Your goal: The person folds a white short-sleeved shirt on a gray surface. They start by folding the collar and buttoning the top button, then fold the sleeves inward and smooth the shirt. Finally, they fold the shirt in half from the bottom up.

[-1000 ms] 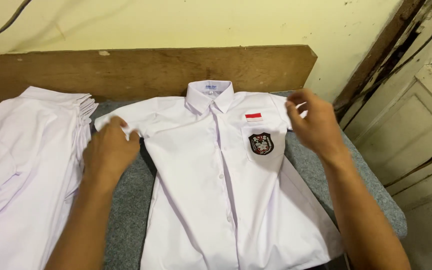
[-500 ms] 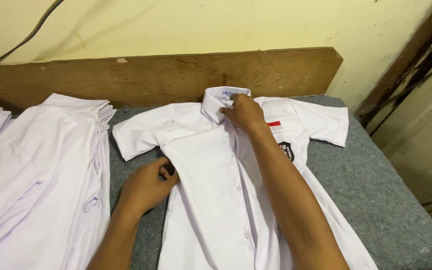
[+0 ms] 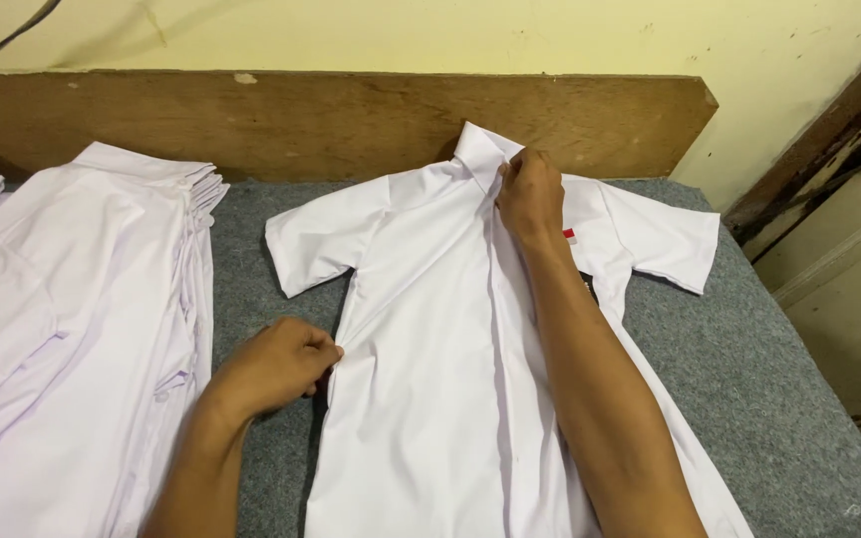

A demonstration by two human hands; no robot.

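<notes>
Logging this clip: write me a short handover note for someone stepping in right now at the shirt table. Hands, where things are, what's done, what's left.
Left hand: pinching the side edge of the white shirt below its sleeve.
Right hand: gripping the collar at the top of the front.
Shirt lies flat, front up, sleeves spread, on the grey felt table. Stack of white shirts sits to the left.
Done: shirt laid out and front closed, as far as visible.
Left: sleeves and body are not yet folded; shirt not yet on the stack.

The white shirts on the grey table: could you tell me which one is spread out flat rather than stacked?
The shirt in the middle, under both hands, lies alone with its short sleeves spread; the others form a stack to its left.
</notes>
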